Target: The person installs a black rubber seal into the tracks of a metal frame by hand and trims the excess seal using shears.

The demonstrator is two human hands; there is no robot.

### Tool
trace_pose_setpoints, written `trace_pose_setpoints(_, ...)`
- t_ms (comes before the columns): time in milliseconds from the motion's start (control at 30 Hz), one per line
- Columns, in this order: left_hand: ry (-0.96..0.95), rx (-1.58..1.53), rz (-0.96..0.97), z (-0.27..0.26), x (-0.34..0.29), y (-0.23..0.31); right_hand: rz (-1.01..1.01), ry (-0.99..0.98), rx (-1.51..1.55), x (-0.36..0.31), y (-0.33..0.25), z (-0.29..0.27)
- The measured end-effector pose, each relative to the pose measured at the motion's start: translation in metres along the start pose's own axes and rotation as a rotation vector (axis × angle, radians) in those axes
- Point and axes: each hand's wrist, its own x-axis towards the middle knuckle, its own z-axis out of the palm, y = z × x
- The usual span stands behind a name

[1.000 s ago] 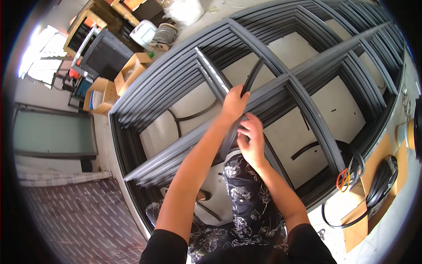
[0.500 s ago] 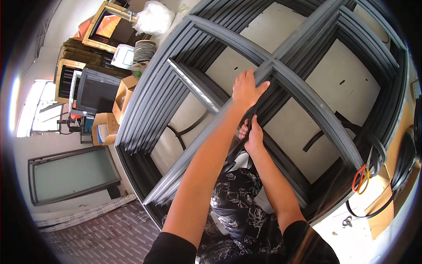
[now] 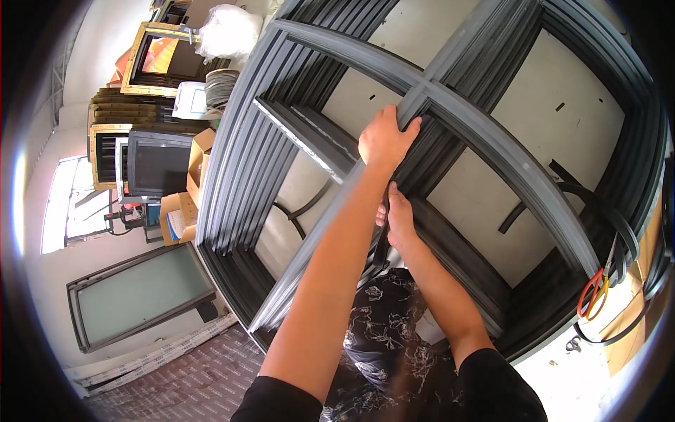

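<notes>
Centrally, both hands work along the long middle bar point(image 3: 460, 53) of a stack of grey frames point(image 3: 520, 158). The left hand point(image 3: 385, 137) rests on the bar just short of the cross joint point(image 3: 423, 84), its thumb standing apart from the fingers; how firmly it presses cannot be told. The right hand point(image 3: 399, 218), lower and nearer the body, has its fingers curled and closed on a black strip point(image 3: 382, 247).

Note the governing relation: the strip's visible length runs from the right hand's grasp toward the lap, roughly lengthwise with the bar, on the side of that hand facing the left forearm. The right hand is thus the nearer to the strip; the left lies farther out, toward the joint. Whether the strip continues beneath the left hand is hidden.

At the stack's right-hand corner, scissors point(image 3: 594, 295) with orange and yellow handles stand beside a looped length of black strip point(image 3: 612, 214). A short dark piece point(image 3: 512, 219) lies within the opening near that corner. Beyond the stack's left edge leans a framed glass panel point(image 3: 148, 295); past its far left edge sit a wire spool point(image 3: 222, 88) and a white jug point(image 3: 188, 100).
</notes>
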Motion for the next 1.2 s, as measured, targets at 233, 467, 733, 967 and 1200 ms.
trace_pose_setpoints(233, 0.030, 0.034, -0.003, 0.003, 0.001, 0.001, -0.129, 0.099, -0.023, 0.001, 0.011, 0.003)
trace_pose_setpoints(467, 0.052, 0.083, -0.004, 0.001, -0.002, 0.008, -0.224, 0.185, -0.032, -0.001, 0.018, 0.014)
trace_pose_setpoints(733, 0.081, 0.086, 0.026, 0.004, -0.001, 0.006, -0.452, 0.309, -0.102, -0.003, 0.028, 0.028)
trace_pose_setpoints(967, 0.070, 0.092, 0.028, 0.003, -0.002, 0.006, -0.361, 0.256, -0.049, -0.001, 0.031, 0.021)
trace_pose_setpoints(1200, 0.058, 0.068, 0.006, 0.000, -0.002, 0.011, -0.408, 0.265, -0.066, 0.002, 0.036, 0.021)
